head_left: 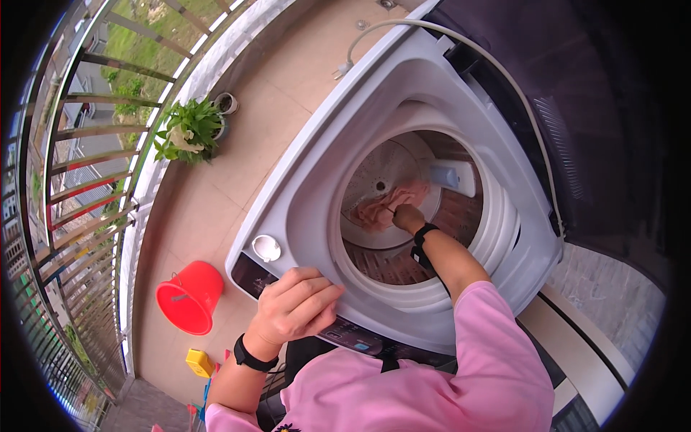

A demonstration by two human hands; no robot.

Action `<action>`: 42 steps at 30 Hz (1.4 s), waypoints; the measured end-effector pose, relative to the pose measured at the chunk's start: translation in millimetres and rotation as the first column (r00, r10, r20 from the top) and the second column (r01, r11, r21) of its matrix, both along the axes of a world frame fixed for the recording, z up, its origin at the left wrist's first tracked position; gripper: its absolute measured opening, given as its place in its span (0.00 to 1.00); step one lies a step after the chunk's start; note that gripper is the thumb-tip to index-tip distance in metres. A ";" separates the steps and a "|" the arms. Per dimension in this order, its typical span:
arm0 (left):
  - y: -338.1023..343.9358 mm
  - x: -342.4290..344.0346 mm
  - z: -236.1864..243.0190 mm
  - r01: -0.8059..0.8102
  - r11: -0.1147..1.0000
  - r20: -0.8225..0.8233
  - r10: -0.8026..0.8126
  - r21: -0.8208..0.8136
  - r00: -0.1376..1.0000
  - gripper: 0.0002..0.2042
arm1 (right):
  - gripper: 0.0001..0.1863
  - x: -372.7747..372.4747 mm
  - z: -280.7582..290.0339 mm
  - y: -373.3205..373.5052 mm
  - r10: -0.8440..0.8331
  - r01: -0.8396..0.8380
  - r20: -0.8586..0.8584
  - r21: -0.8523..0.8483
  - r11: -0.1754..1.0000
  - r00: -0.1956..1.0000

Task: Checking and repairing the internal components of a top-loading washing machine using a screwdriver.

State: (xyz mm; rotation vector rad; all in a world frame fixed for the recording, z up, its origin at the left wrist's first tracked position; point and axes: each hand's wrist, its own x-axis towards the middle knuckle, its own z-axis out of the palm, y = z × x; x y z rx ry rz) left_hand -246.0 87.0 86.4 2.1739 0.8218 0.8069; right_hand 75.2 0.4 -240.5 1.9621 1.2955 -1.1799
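A top-loading washing machine [302, 155] stands before me with its lid raised. My right hand [408, 218] reaches down into its metal drum [461, 225], fingers closed on a crumpled pink cloth [385, 209] lying at the drum's bottom. The cloth looks slightly blurred. My left hand [299, 306] hovers above the machine's front rim, by the dark control panel [353, 337]. Its fingers are curled in, and nothing shows in them. Just beyond that hand, a small round white cap or cup [266, 248] sits on the machine's front left corner.
The dark lid [576, 122] stands up on the right, with a pale power cord [497, 61] across it. On the tiled floor to the left are a red bucket [191, 297], a yellow container [200, 362] and a potted plant [191, 131]. A metal railing [86, 173] runs along the far left.
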 end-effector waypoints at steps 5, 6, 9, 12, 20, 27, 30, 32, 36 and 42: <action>0.5 -0.7 1.5 0.011 1.000 0.001 -0.011 -0.015 1.000 0.09 | 0.16 -4.5 20.8 18.1 0.050 -0.056 -0.052 -0.125 0.991 0.997; 2.6 1.0 1.3 0.014 1.000 0.001 -0.014 -0.014 1.000 0.09 | 0.16 -0.1 11.7 12.5 0.062 -0.063 -0.046 -0.022 0.998 0.997; 1.5 -0.4 1.7 0.014 0.999 -0.002 -0.014 -0.029 1.000 0.09 | 0.16 -3.3 14.9 8.7 -0.080 0.092 -0.064 0.219 0.971 0.995; 1.3 0.3 0.3 0.013 1.000 -0.010 -0.013 -0.018 1.000 0.08 | 0.16 10.1 10.2 7.3 -0.215 0.241 -0.111 0.361 0.901 0.970; 1.9 0.7 0.1 0.002 1.000 -0.026 -0.003 -0.029 1.000 0.09 | 0.14 5.2 -5.0 12.1 -0.077 0.089 -0.051 0.302 0.949 0.996; 2.9 -0.7 3.2 -0.006 0.999 -0.097 0.002 -0.048 0.995 0.10 | 0.13 -6.9 -51.5 -15.0 0.284 -0.478 0.455 0.399 0.783 0.844; 0.6 -0.9 1.5 -0.015 0.998 -0.118 0.008 -0.066 0.993 0.11 | 0.12 -36.4 -51.6 -2.5 0.168 -0.368 0.435 0.429 0.825 0.885; 0.8 -2.2 2.9 -0.026 0.996 -0.129 0.015 -0.082 0.992 0.11 | 0.11 -37.5 -53.1 2.1 -0.044 -0.020 0.206 0.299 0.954 0.978; -0.7 -2.4 1.4 -0.035 0.996 -0.129 0.025 -0.078 0.991 0.11 | 0.10 -13.3 -58.0 10.2 -0.282 0.341 -0.258 0.225 0.913 0.924; -0.1 -1.3 2.5 -0.015 0.997 -0.137 0.004 -0.076 0.991 0.10 | 0.12 -17.1 -48.6 -0.8 -0.339 0.423 -0.297 0.297 0.856 0.893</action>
